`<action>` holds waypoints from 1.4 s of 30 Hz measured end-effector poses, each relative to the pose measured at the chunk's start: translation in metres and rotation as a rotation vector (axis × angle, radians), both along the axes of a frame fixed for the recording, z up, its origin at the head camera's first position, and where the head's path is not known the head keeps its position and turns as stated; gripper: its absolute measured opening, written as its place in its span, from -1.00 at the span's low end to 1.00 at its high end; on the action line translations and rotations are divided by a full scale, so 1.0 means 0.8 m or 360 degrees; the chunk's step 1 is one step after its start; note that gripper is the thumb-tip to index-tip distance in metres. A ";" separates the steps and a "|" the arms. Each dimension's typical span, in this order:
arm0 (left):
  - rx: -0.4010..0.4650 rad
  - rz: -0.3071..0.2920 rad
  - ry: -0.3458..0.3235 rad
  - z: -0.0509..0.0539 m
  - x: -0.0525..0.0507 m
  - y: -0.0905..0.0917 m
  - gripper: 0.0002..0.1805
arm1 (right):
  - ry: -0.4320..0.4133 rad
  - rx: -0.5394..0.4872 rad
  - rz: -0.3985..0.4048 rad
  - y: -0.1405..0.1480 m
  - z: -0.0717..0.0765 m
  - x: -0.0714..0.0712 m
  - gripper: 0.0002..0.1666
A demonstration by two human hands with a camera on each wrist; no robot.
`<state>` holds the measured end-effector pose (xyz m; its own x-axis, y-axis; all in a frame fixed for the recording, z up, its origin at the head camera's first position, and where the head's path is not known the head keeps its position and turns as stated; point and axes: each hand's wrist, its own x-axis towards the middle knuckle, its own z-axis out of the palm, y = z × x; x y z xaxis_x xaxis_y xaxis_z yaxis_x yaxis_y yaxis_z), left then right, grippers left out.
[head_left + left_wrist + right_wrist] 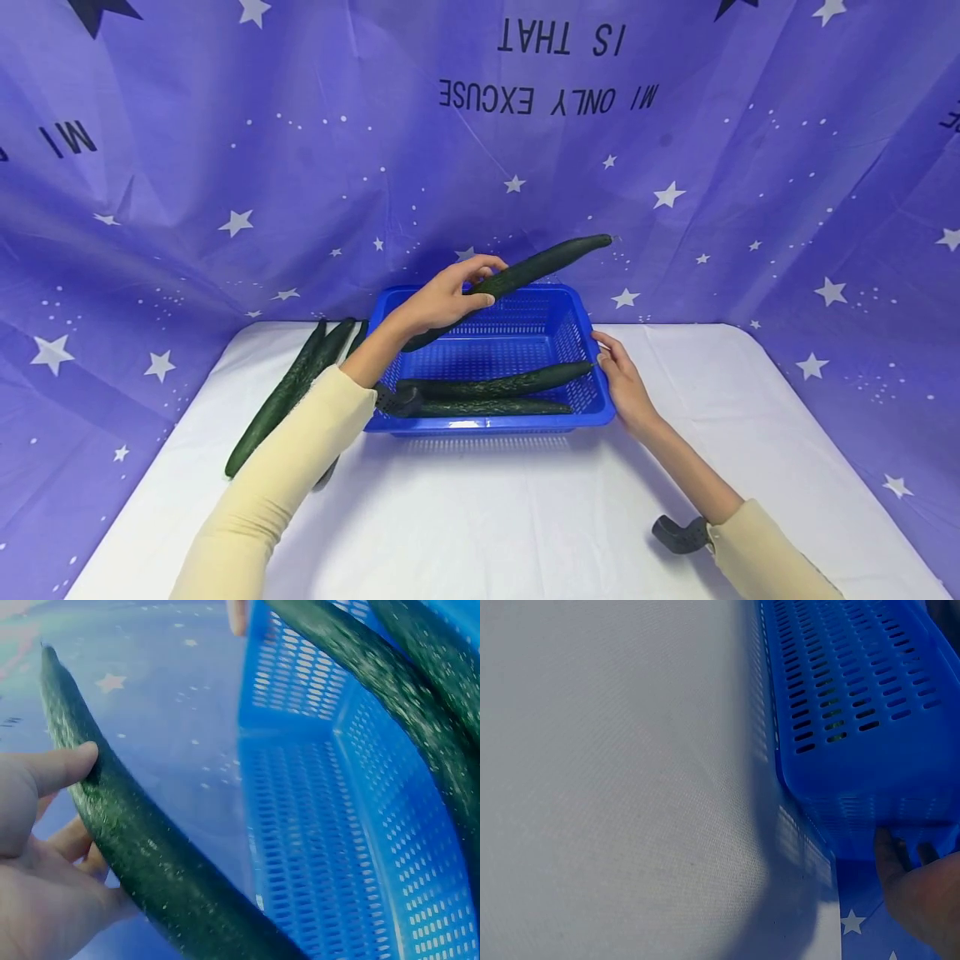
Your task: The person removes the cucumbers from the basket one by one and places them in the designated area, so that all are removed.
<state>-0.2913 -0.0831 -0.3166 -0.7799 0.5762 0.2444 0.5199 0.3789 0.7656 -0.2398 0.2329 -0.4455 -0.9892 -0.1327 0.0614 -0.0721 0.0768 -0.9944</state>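
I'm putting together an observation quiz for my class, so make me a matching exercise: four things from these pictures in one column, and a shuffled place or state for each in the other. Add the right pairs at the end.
Things
1. Blue perforated plastic basket
2. Left hand
3. Group of long, dark-green cucumbers
4. Right hand

Places and states
A. Holding the basket's right end
B. Containing two cucumbers along its near side
C. Lying on the white cloth-covered table, left of the basket
D. Gripping a single raised cucumber

Pairs: 1-B, 2-D, 3-C, 4-A
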 end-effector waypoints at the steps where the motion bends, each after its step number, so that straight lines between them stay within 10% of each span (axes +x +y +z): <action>1: 0.0017 0.0024 0.0017 0.003 0.004 -0.002 -0.51 | -0.0002 0.0001 0.0002 0.000 0.000 0.000 -0.44; 13: 0.0177 0.0394 -0.0010 0.006 0.049 -0.046 -0.48 | 0.0008 -0.0058 0.0017 0.000 0.000 -0.001 -0.44; 29: 0.0450 0.0647 -0.0013 0.031 0.097 -0.116 -0.41 | 0.0020 -0.0051 0.0016 0.000 -0.001 -0.002 -0.44; 42: 0.0258 0.1008 -0.0122 -0.016 0.128 -0.224 -0.35 | 0.0020 -0.0010 0.0015 0.001 -0.002 -0.001 -0.44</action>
